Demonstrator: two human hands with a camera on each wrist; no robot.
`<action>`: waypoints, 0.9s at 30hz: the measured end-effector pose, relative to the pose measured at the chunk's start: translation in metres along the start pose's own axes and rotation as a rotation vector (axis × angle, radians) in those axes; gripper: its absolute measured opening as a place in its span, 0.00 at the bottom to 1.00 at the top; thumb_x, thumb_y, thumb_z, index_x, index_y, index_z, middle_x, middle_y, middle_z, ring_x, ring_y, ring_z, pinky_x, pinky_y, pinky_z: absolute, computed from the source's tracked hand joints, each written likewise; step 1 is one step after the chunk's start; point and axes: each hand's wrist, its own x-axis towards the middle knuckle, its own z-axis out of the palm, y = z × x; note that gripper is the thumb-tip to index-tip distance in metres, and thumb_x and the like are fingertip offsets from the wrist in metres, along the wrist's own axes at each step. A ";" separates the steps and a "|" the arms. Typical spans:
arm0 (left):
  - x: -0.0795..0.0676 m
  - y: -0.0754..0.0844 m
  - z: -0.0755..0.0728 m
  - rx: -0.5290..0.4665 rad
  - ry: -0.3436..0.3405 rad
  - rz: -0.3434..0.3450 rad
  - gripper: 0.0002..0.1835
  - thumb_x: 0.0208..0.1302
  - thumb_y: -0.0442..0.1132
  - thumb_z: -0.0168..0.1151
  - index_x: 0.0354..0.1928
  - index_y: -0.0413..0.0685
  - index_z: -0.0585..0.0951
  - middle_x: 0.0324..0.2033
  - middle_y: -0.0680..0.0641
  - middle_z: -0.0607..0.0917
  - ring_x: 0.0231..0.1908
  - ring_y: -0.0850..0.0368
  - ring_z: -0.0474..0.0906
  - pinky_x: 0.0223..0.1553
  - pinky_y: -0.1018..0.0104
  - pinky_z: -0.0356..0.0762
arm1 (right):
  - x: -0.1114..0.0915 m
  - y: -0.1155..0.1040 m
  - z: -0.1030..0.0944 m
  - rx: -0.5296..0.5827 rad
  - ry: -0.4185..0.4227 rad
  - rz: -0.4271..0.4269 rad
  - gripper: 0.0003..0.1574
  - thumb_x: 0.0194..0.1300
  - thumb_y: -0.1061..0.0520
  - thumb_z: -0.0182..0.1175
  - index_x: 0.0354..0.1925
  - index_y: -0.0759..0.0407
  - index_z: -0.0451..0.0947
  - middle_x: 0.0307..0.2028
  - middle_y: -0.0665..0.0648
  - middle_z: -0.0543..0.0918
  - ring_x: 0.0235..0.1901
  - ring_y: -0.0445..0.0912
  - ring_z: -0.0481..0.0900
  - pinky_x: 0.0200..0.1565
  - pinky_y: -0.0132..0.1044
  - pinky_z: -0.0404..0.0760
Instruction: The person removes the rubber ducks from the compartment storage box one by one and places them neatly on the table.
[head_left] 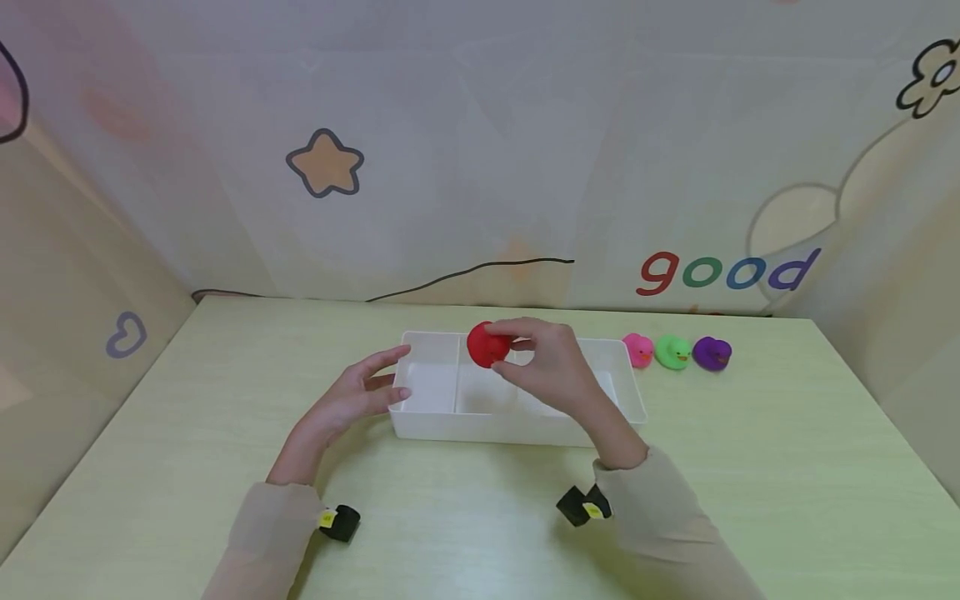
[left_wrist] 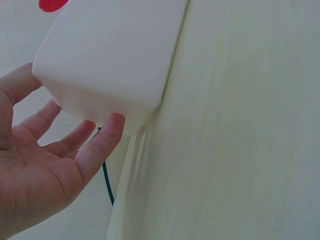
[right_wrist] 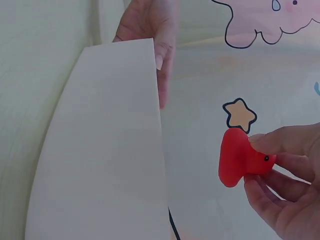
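Currently the step in hand appears to be carrying a toy over the box. The right hand point(head_left: 551, 367) pinches the red duck point(head_left: 487, 344) between thumb and fingertips, holding it in the air above the white divided box point(head_left: 517, 429), over the divider region near the box's far wall. In the right wrist view the red duck point(right_wrist: 239, 157) sits at 9 o'clock from the pinching fingers point(right_wrist: 285, 145), clear of the box wall point(right_wrist: 100, 150).

The left hand point(head_left: 352, 400) lies at 9 o'clock of the box, fingers extended and relaxed, fingertips touching the end wall; it grips nothing. The left wrist view confirms the fingers point(left_wrist: 102, 142) resting against the rounded corner of the box point(left_wrist: 110, 55).

Three further ducks stand in a row on the worktop point(head_left: 750, 467) at 3 o'clock of the box: pink duck point(head_left: 638, 349), green duck point(head_left: 672, 352), purple duck point(head_left: 712, 353).

Judged from this position, a next move calls for lowering the red duck straight into one compartment before easing the pinch, while the left hand steadies the box.
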 end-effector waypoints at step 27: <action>0.000 -0.001 0.000 0.008 0.001 -0.002 0.35 0.58 0.41 0.62 0.67 0.57 0.61 0.68 0.49 0.55 0.65 0.42 0.53 0.55 0.47 0.67 | -0.049 0.054 -0.098 -0.094 0.120 0.349 0.27 0.55 0.64 0.63 0.54 0.65 0.73 0.50 0.66 0.76 0.44 0.59 0.78 0.35 0.25 0.78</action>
